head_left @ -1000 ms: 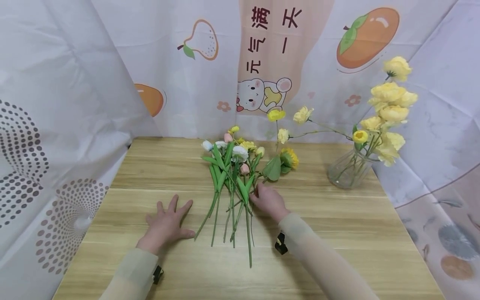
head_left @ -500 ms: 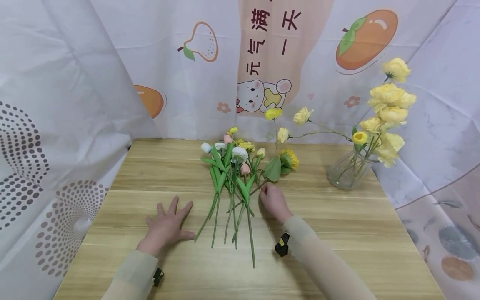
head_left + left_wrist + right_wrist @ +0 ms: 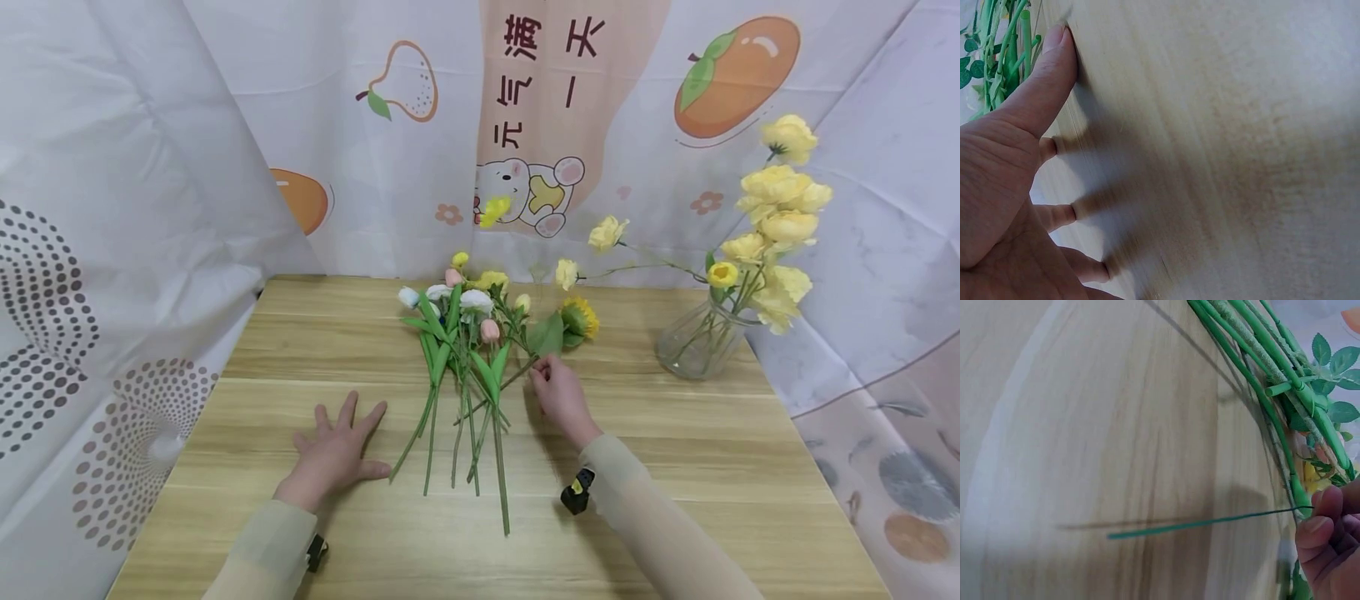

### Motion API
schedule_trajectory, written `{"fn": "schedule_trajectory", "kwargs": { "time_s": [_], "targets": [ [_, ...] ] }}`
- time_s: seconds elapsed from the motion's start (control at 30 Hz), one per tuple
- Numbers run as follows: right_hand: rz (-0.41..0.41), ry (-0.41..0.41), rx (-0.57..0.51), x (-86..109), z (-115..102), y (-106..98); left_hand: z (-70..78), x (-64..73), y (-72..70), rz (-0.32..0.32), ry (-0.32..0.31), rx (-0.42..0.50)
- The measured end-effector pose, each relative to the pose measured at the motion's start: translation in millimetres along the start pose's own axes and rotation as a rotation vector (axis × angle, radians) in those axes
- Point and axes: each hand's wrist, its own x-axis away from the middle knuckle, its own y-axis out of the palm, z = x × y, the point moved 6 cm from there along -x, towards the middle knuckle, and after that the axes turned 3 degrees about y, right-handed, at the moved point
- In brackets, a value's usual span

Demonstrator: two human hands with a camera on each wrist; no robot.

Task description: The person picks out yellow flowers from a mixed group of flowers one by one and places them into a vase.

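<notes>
pinched between thumb and finger of the right hand: a thin stem, lower end jutting free above the table. probably topped by the blurred yellow flower in front of the curtain. hold that pinch firm but light; likely to bend if squeezed hard. best lifted up and away from the pile, not dragged through leaves apt to snag. mind the sunflower just beyond the right hand, and its stem slanting into the pile; cannot tell whether touching the hand. left hand on the table, fingers spread apart, thumb tip right by a stem end; useful there for steadying. well off to the right: the vase.
</notes>
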Motion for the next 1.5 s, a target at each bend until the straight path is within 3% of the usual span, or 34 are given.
{"fn": "schedule_trajectory", "kwargs": {
  "time_s": [0.8, 1.5],
  "targets": [
    [0.352, -0.456, 0.220, 4.6, -61.6, -63.4, -0.2, 0.3, -1.8, -0.010, 0.003, 0.011],
    [0.628, -0.696, 0.430, 9.5, -101.1, -128.0, 0.2, -0.5, -0.3, -0.006, 0.006, -0.003]
  ]
}}
